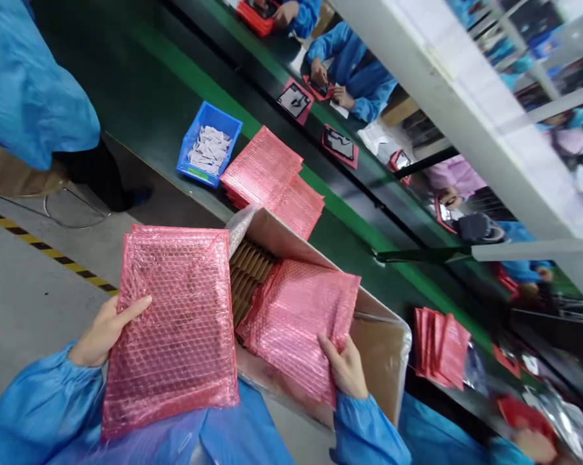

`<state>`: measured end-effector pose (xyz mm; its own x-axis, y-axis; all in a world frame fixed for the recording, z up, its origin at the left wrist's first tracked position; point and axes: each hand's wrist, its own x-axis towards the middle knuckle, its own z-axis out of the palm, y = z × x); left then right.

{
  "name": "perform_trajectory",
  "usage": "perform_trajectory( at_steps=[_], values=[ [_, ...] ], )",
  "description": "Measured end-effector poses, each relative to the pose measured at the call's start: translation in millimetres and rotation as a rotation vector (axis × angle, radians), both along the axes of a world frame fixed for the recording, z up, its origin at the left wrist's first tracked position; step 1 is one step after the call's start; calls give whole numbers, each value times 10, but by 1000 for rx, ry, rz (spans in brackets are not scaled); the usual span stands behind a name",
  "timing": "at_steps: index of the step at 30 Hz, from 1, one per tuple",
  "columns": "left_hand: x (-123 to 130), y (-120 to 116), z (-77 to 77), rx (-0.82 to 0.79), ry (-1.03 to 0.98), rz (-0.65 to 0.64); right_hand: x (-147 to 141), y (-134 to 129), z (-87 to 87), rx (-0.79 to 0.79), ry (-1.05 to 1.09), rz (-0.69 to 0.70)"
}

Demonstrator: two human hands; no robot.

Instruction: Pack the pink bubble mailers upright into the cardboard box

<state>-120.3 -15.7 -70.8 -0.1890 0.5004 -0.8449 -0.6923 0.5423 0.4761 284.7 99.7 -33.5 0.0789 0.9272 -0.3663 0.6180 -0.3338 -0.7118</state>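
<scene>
My left hand (pixel 108 328) grips the left edge of a small stack of pink bubble-wrap bags (pixel 180 323), thumb on top, in front of my body. My right hand (pixel 344 365) pinches the right side of another pink bubble-wrap bag (pixel 304 316), which lies over the opening of a cardboard box (pixel 379 361). Brown cardboard dividers (pixel 250 271) show inside the box, left of that bag. Beyond the box, more pink bags (pixel 267 168) lie in a pile on the green table.
A blue bin (pixel 210 143) of white slips stands on the green table (pixel 141 97). Bundled pink bags (pixel 441 347) lie at the right. Co-workers in blue sit across the line; another person's sleeve (pixel 34 90) is at upper left. A white beam (pixel 466 110) crosses the upper right.
</scene>
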Motion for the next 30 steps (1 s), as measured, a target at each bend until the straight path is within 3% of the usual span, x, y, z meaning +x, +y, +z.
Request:
perform_trajectory(
  at_steps=[4, 8, 12, 14, 17, 20, 23, 27, 30],
  values=[
    [-18, 0, 6, -14, 34, -5, 6, -80, -158, 83, -171, 155],
    [-30, -19, -23, -16, 40, -27, -124, -150, -120, 126, -355, 239],
    [-23, -37, -49, -8, 34, -40, -356, 34, -186, 74, -527, 426],
    [-21, -40, -48, -2, 50, -38, -554, 176, -358, -12, -685, 514],
    [-23, -34, -34, -6, 69, -37, -917, 304, -748, -197, -847, 616],
    [-23, -19, -20, -30, 66, -28, -1247, 295, -1138, -297, -866, 625],
    [7, -5, -28, -45, 48, 87, -1399, 286, -1333, -324, -847, 604],
    [111, -1, -75, -3, 55, 243, -1325, 354, -1171, -315, -722, 647],
    [169, 27, -104, 31, 64, 162, -1304, 341, -883, -342, -549, 730]
  ],
)
